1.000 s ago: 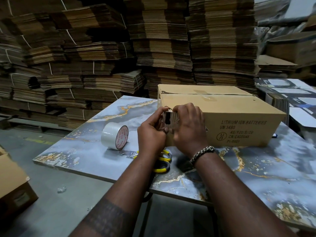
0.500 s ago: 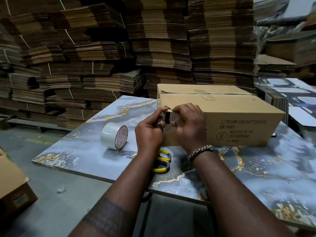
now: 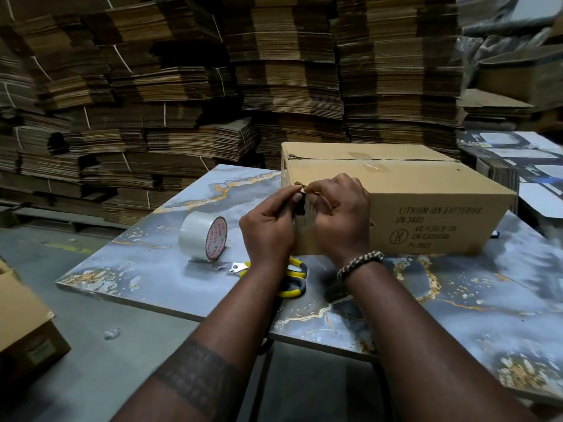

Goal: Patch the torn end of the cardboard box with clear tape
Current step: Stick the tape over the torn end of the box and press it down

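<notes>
At the near end of the cardboard box (image 3: 426, 205), my left grip (image 3: 268, 226) and right grip (image 3: 341, 220) pinch its torn corner (image 3: 296, 183), maybe over tape. The hole (image 3: 301, 207) looks unpatched; the tape roll (image 3: 198, 236) sits on the surface (image 3: 457, 300).

Dim warehouse. Stacks of flattened cardboard (image 3: 274, 71) fill the wall behind my marble-pattern table (image 3: 457, 315). Grey concrete floor (image 3: 106, 376) below, open carton (image 3: 24, 324) at my left.

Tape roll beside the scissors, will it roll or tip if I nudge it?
The tape roll stands on its curved edge, so it probably rolls easily. It is fairly wide, so tipping seems unlikely. Its loose tail underneath may hold it back.
</notes>
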The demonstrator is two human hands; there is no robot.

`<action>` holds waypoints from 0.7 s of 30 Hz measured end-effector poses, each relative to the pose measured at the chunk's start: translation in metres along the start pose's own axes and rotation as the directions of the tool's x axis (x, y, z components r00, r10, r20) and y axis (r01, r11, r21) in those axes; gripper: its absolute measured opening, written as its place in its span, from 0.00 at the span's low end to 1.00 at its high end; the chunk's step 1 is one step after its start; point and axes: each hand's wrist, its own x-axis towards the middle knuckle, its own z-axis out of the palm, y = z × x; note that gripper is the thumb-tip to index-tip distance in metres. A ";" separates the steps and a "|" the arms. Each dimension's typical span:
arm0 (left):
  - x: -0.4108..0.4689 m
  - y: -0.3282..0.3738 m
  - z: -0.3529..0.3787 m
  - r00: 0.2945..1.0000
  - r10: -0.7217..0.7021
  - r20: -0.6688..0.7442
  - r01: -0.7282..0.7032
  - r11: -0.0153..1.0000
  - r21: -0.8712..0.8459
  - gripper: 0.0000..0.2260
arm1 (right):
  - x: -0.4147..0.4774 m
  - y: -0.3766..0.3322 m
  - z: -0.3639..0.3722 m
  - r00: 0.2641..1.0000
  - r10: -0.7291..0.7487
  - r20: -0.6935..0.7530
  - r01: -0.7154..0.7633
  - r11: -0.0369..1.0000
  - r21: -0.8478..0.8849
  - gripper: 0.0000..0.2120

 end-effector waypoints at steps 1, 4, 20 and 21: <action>0.001 0.001 0.000 1.000 0.001 -0.009 -0.001 1.000 0.004 0.09 | 0.000 -0.001 0.000 1.000 -0.009 0.001 0.009 1.000 0.012 0.04; 0.004 0.000 0.001 0.999 -0.027 -0.018 0.027 1.000 -0.005 0.08 | 0.003 -0.004 0.001 1.000 0.005 -0.007 -0.005 1.000 0.003 0.02; 0.014 -0.016 -0.010 0.967 -0.234 0.098 0.234 0.972 0.013 0.19 | -0.004 0.002 0.000 0.998 -0.042 0.045 0.046 0.996 -0.073 0.08; 0.012 -0.015 -0.010 0.968 -0.226 0.110 0.224 0.974 0.026 0.19 | -0.004 0.002 -0.001 0.997 -0.044 0.063 0.049 0.996 -0.081 0.10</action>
